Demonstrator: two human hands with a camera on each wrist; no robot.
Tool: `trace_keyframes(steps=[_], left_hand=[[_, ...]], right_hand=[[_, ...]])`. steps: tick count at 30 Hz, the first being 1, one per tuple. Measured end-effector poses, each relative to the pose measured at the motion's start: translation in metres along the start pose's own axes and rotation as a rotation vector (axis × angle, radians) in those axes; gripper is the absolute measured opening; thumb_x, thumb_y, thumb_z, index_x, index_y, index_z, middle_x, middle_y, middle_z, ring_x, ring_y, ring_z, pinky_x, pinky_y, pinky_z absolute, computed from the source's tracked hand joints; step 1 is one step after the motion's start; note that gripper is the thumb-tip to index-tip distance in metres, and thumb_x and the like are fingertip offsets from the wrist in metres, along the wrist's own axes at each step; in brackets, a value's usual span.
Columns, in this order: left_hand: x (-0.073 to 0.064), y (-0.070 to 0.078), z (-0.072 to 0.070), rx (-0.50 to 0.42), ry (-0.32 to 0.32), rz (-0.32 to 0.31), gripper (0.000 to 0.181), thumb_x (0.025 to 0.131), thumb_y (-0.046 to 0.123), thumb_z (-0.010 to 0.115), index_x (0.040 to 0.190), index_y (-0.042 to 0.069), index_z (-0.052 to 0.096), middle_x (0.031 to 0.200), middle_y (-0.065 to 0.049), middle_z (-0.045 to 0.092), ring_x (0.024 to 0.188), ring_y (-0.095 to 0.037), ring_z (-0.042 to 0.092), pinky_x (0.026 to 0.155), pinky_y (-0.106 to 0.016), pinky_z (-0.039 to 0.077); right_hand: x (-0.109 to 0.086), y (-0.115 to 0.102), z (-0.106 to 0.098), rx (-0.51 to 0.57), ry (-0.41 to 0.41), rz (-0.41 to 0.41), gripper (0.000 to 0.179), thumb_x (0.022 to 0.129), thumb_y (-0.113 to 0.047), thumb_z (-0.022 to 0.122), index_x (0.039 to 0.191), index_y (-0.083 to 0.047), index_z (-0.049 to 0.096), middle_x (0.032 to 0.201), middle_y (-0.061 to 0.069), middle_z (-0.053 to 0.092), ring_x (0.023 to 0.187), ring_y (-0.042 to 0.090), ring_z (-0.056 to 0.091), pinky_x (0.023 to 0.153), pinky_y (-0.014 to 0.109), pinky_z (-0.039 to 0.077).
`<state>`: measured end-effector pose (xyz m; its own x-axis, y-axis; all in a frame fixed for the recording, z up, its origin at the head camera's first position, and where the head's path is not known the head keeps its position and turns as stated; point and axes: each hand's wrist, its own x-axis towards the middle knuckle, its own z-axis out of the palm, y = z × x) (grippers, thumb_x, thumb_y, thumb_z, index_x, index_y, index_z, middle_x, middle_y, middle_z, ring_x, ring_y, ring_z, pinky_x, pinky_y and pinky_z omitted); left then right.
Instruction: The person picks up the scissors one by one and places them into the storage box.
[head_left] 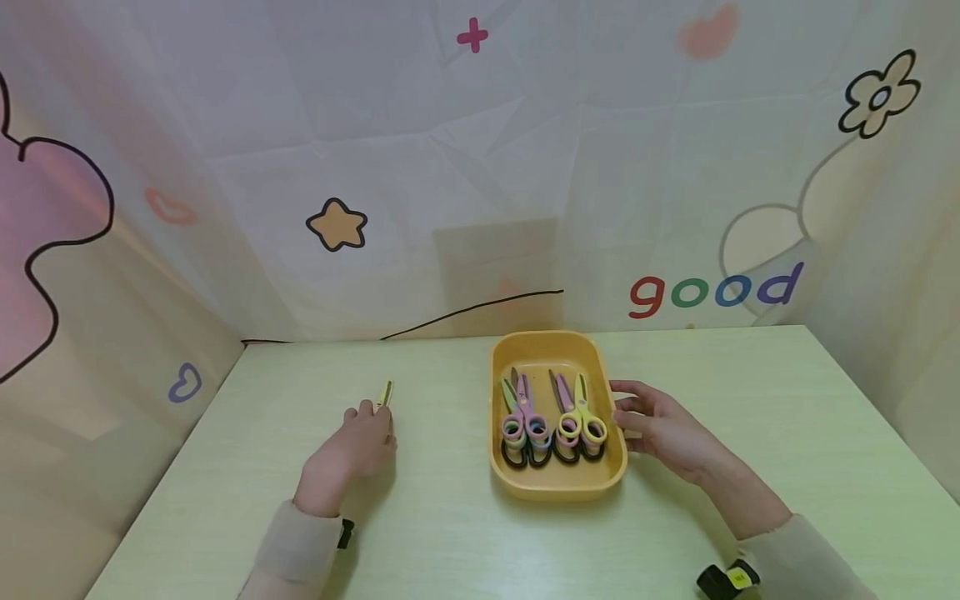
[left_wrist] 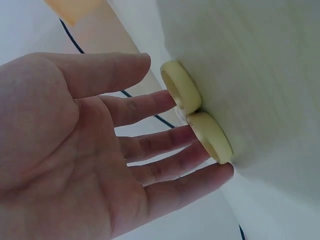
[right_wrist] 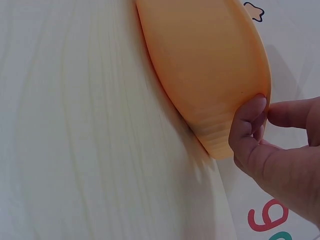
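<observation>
My left hand [head_left: 358, 446] reaches down to a pair of yellow scissors [head_left: 385, 393] on the table's left half. In the left wrist view, its fingers extend behind the two yellow handle rings [left_wrist: 212, 137], and the thumb stands apart from them. My right hand [head_left: 670, 432] holds the right side of a yellow-orange tray [head_left: 558, 485]. Seen from the right wrist, thumb and fingers [right_wrist: 247, 132] close in at the tray's rim. Inside the tray lie several pairs of scissors [head_left: 525, 421] in pink, yellow and other colours, some with black handles, stacked in two groups.
A light wood-grained table [head_left: 450, 542] carries everything. Behind it hangs a pale printed cloth [head_left: 405, 275] with a star, a flower and the word "good", and cloth also stands along both sides.
</observation>
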<state>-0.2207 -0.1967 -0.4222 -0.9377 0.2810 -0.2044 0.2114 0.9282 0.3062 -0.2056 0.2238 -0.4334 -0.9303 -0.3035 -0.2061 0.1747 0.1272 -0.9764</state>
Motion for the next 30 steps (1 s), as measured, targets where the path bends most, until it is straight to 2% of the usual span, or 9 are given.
trace_keyframes(steps=[7,17,24,30], left_hand=[[0.005,0.018,0.01,0.016,-0.009,0.037,0.018,0.102,0.007,0.054,0.114,-0.007,0.054,0.108,-0.021,0.043,0.093,-0.036,0.038,0.079,-0.048,0.045],[0.01,0.037,0.015,0.008,-0.013,0.054,0.012,0.102,0.007,0.055,0.105,-0.004,0.056,0.102,-0.018,0.043,0.092,-0.034,0.038,0.076,-0.045,0.044],[0.008,0.042,0.013,-0.003,-0.016,0.045,0.026,0.1,0.009,0.059,0.122,-0.005,0.055,0.109,-0.022,0.041,0.101,-0.037,0.039,0.082,-0.048,0.046],[0.004,0.041,0.01,0.04,-0.02,0.065,0.031,0.099,0.009,0.064,0.126,0.0,0.051,0.11,-0.022,0.038,0.105,-0.039,0.035,0.082,-0.047,0.046]], right_hand=[[0.001,0.001,0.0,0.004,0.004,0.002,0.06,0.107,-0.008,0.052,0.159,0.002,0.023,0.135,0.026,0.043,0.111,0.029,0.057,0.09,0.034,0.057],[0.001,0.001,0.0,0.004,0.005,0.005,0.06,0.107,-0.008,0.052,0.159,0.002,0.023,0.135,0.026,0.043,0.112,0.029,0.058,0.091,0.035,0.057],[0.001,0.001,0.001,0.003,0.009,0.011,0.06,0.107,-0.008,0.052,0.159,0.002,0.023,0.136,0.027,0.043,0.113,0.03,0.058,0.091,0.035,0.057],[0.001,0.001,0.0,0.002,0.011,0.012,0.06,0.107,-0.009,0.052,0.159,0.001,0.023,0.136,0.026,0.044,0.113,0.03,0.058,0.091,0.035,0.057]])
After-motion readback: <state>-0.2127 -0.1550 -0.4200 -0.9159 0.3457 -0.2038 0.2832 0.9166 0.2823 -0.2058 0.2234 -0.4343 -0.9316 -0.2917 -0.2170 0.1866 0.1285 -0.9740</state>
